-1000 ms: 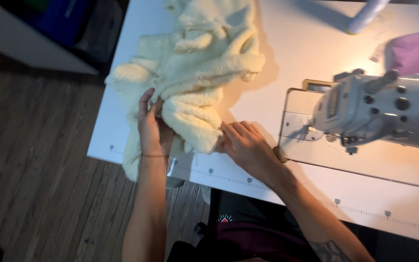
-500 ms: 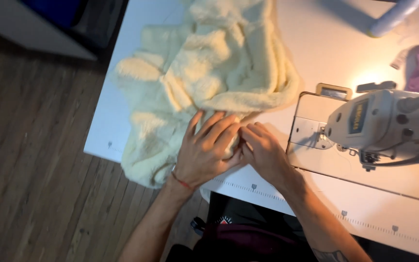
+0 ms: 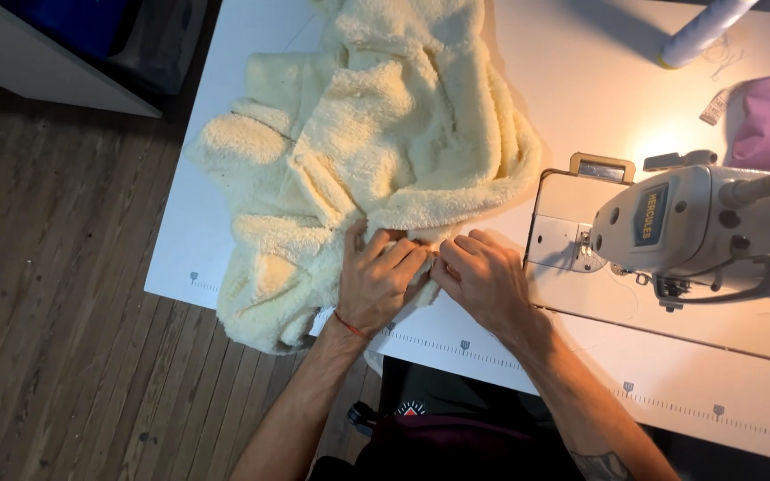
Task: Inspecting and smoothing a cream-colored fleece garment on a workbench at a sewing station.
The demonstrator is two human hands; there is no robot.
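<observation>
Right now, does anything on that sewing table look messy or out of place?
Only slightly: the cream fleece fabric lies bunched, and one part droops over the white table's near edge. Both hands, left and right, press its edge beside the sewing machine.

Warm lamp glare by sewing machine (image 3: 706, 223), sharp focus

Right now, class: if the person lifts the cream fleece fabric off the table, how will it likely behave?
The cream fleece fabric probably flops: it already lies bunched, drooping over the table edge. Its fluffy pile suggests grip, not slipperiness.
</observation>
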